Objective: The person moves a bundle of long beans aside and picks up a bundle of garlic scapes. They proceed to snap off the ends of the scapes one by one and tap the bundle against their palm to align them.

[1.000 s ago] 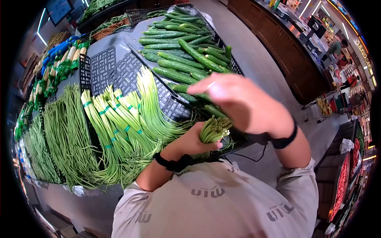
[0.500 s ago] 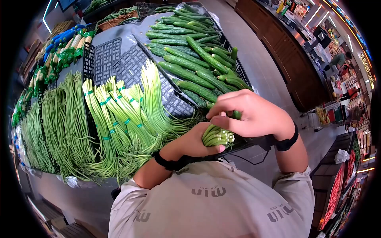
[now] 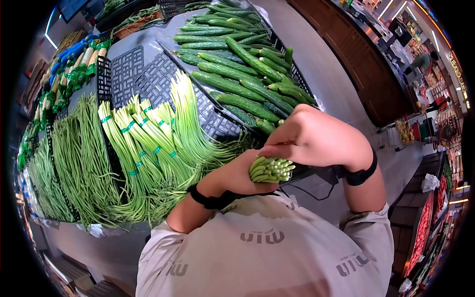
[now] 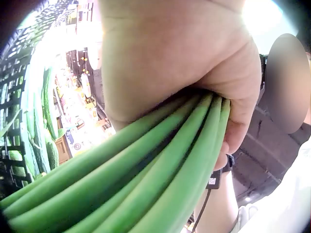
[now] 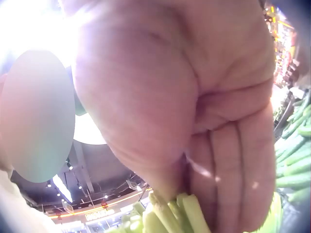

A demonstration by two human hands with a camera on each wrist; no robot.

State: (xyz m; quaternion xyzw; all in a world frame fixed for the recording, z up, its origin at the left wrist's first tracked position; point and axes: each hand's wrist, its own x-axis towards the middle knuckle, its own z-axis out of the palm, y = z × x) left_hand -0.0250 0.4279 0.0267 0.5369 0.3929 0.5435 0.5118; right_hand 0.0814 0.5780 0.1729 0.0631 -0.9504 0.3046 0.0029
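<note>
Green stem bunch [image 3: 270, 171] near side, R of banded bundles [image 3: 141, 141], L hand [image 3: 238, 175] wrapped round it, prob. to keep cut ends [image 3: 284, 171] together & exposed for R hand [image 3: 319, 138], bent at its far edge; pinch or not, can't tell.

Grocery shop — heaped cucumbers [image 3: 230, 86], apparently checkout counter [image 3: 354, 59].

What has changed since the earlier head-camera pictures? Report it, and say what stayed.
The bare right hand has come down from over the long, bumpy green cucumbers to the upper edge of the bunch of slim green stalks; whether it pinches a stalk is unclear. Nothing was visibly let go: the bare left hand still grips the bunch. The visible cucumbers and the teal-banded, pale-green stalk bundles lie as before.
</note>
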